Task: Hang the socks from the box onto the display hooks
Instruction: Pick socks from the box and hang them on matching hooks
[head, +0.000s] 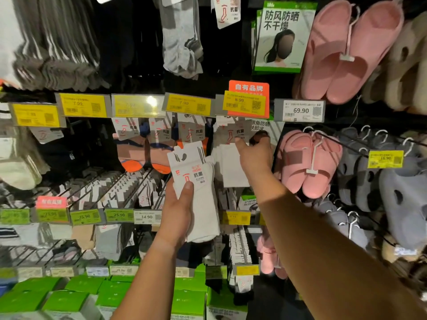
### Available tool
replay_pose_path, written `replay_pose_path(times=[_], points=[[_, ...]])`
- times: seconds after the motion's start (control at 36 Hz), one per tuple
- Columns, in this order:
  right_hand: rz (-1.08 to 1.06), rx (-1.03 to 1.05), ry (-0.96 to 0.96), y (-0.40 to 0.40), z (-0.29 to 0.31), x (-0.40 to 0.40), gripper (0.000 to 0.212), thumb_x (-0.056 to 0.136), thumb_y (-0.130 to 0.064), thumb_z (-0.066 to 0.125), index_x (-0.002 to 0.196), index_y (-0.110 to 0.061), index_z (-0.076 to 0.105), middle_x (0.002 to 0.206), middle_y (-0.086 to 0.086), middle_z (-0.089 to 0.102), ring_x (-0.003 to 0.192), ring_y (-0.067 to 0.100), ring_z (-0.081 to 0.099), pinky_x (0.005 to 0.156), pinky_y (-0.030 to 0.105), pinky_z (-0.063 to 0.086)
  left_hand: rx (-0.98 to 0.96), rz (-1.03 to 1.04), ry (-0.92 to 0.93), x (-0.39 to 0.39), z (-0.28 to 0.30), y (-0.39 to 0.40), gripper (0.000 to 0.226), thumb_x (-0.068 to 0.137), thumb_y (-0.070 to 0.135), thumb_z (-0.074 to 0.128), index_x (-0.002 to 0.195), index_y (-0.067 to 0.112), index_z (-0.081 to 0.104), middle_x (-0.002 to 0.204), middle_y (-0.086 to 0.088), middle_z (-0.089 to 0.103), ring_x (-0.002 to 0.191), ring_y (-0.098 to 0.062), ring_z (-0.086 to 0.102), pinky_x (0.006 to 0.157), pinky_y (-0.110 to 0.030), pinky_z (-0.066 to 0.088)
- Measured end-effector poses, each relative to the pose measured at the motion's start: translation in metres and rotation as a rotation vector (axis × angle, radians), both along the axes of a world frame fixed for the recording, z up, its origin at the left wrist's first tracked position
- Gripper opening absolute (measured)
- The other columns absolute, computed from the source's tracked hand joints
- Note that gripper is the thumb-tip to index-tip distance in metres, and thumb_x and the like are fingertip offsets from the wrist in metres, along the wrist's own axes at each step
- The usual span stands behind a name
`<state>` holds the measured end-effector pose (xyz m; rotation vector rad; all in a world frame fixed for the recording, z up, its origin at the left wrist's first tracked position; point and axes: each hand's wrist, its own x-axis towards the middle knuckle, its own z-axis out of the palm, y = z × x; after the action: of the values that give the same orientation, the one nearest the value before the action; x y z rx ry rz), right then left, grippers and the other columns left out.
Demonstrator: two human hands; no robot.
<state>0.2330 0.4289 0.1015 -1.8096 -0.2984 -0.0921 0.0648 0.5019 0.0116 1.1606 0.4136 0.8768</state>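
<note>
the left hand [178,209] grips a white sock pack [194,188] upright, its card hanger slot topmost. the target row of white socks [228,158] lies up and right, where the right hand [254,153] pinches the hanging cards.

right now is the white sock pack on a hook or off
Off: the left hand grips the white sock pack in front of the rack; no hook passes through its card.
</note>
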Motion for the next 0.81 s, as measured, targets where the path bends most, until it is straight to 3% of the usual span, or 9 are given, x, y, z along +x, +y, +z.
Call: replay_pose_path(times=[0.08, 0.14, 0.19, 0.33, 0.44, 0.53, 0.64, 0.72, 0.81], points=[[0.084, 0.063, -0.073, -0.021, -0.014, -0.043, 0.028, 0.093, -0.041, 0.064, 0.099, -0.018, 0.049, 0.102, 0.006, 0.059, 0.097, 0.021, 0.058, 0.079, 0.029, 0.048, 0.037, -0.014, 0.010, 0.000, 0.001, -0.002, 0.033, 0.105, 0.016, 0.049, 0.138, 0.020, 0.049, 0.119, 0.006, 0.072, 0.109, -0.007, 0.068, 0.083, -0.017, 0.053], [0.255, 0.075, -0.023, -0.031, -0.034, -0.081, 0.027, 0.095, -0.042, 0.060, 0.090, -0.018, 0.051, 0.085, 0.005, 0.060, 0.074, 0.012, 0.056, 0.059, 0.019, 0.045, 0.039, -0.031, 0.008, 0.001, 0.003, -0.004, 0.035, 0.105, 0.015, 0.050, 0.139, 0.017, 0.049, 0.121, 0.000, 0.072, 0.108, -0.010, 0.070, 0.080, -0.018, 0.055], [0.353, 0.110, 0.024, -0.031, -0.056, -0.106, 0.027, 0.092, -0.043, 0.065, 0.090, -0.019, 0.053, 0.076, -0.001, 0.061, 0.062, 0.003, 0.053, 0.050, 0.014, 0.041, 0.036, -0.067, 0.000, 0.003, 0.004, -0.006, 0.035, 0.104, 0.013, 0.051, 0.139, 0.015, 0.049, 0.123, -0.005, 0.072, 0.111, -0.017, 0.069, 0.082, -0.023, 0.057], [0.360, 0.252, 0.154, -0.023, -0.074, -0.109, 0.021, 0.085, -0.026, 0.077, 0.090, -0.025, 0.056, 0.083, -0.009, 0.072, 0.076, 0.005, 0.069, 0.059, 0.019, 0.051, 0.035, -0.102, 0.013, 0.005, 0.005, -0.010, 0.036, 0.104, 0.019, 0.051, 0.140, 0.017, 0.048, 0.125, -0.004, 0.071, 0.118, -0.021, 0.066, 0.098, -0.037, 0.053], [0.376, 0.277, 0.173, -0.027, -0.074, -0.102, 0.024, 0.091, -0.015, 0.070, 0.076, -0.021, 0.053, 0.063, -0.020, 0.066, 0.059, -0.003, 0.061, 0.051, 0.014, 0.044, -0.067, -0.099, 0.005, 0.005, 0.005, -0.010, 0.033, 0.109, 0.033, 0.038, 0.134, 0.018, 0.053, 0.126, -0.009, 0.070, 0.117, -0.025, 0.067, 0.097, -0.044, 0.052], [0.393, 0.391, 0.284, -0.030, -0.074, -0.100, 0.008, 0.095, -0.014, 0.066, 0.089, -0.012, 0.059, 0.084, -0.005, 0.074, 0.078, 0.012, 0.072, 0.060, 0.024, 0.055, -0.069, -0.075, 0.037, 0.004, 0.004, -0.006, 0.029, 0.108, 0.026, 0.044, 0.135, 0.019, 0.054, 0.123, -0.009, 0.072, 0.114, -0.029, 0.068, 0.099, -0.052, 0.051], [0.458, 0.519, 0.334, -0.042, -0.061, -0.093, 0.008, 0.096, -0.011, 0.061, 0.104, -0.010, 0.059, 0.103, 0.005, 0.074, 0.098, 0.025, 0.071, 0.081, 0.044, 0.059, -0.030, -0.007, 0.025, 0.003, 0.007, -0.002, 0.028, 0.108, 0.015, 0.042, 0.134, 0.016, 0.055, 0.118, -0.003, 0.074, 0.111, -0.022, 0.070, 0.093, -0.041, 0.056], [0.435, 0.547, 0.288, -0.050, -0.040, -0.078, 0.006, 0.096, -0.009, 0.062, 0.097, -0.012, 0.056, 0.099, 0.005, 0.075, 0.098, 0.027, 0.071, 0.083, 0.049, 0.059, 0.015, 0.036, 0.028, 0.002, 0.010, -0.001, 0.029, 0.107, 0.011, 0.042, 0.134, 0.014, 0.054, 0.115, 0.003, 0.074, 0.110, -0.012, 0.069, 0.089, -0.026, 0.055], [0.387, 0.595, 0.220, -0.049, -0.026, -0.066, 0.011, 0.094, -0.009, 0.065, 0.090, -0.012, 0.056, 0.093, 0.007, 0.075, 0.094, 0.030, 0.070, 0.087, 0.058, 0.056, 0.009, 0.042, 0.026, 0.002, 0.008, 0.000, 0.032, 0.107, 0.010, 0.042, 0.137, 0.015, 0.053, 0.119, 0.005, 0.073, 0.113, -0.012, 0.068, 0.094, -0.029, 0.050]])
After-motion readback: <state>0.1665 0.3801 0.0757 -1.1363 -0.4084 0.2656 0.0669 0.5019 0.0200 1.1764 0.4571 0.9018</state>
